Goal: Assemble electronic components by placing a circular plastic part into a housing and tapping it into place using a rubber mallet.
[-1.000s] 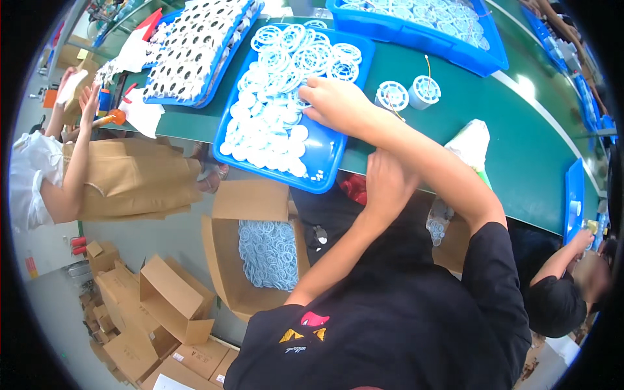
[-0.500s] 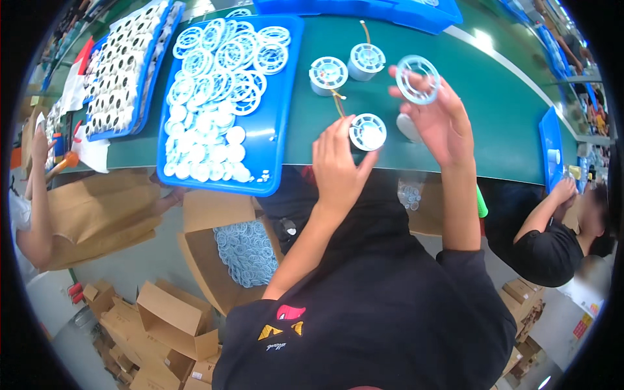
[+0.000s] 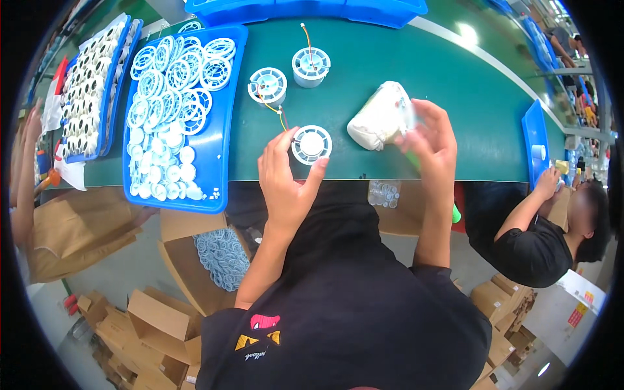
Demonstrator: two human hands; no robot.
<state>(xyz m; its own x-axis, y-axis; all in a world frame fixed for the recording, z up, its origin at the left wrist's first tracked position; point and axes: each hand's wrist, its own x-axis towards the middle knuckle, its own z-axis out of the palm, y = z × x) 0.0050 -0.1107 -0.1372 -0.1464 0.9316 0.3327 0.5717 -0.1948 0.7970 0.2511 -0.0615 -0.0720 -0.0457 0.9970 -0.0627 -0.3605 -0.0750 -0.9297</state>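
Note:
My left hand curls thumb and fingers around a round white plastic housing on the green table; its spoked top carries a white disc in the middle. My right hand, blurred by motion, pinches a pale plastic ring, seen nearly edge-on. The ring is just in front of a white wrapped bundle lying on the table. Beyond my left hand stand two similar housings, one nearer and one farther, each with thin wires coming from its top.
A blue tray at left holds many spoked rings and white discs. Farther left, another tray has white parts. Blue bins line the back. An open carton of rings stands below the table edge. A co-worker sits at right.
The view has shifted, so the table items sit farther left. My right hand has turned the ring from face-on to edge-on, and the white bundle shows beside it. My left hand stays at the housing.

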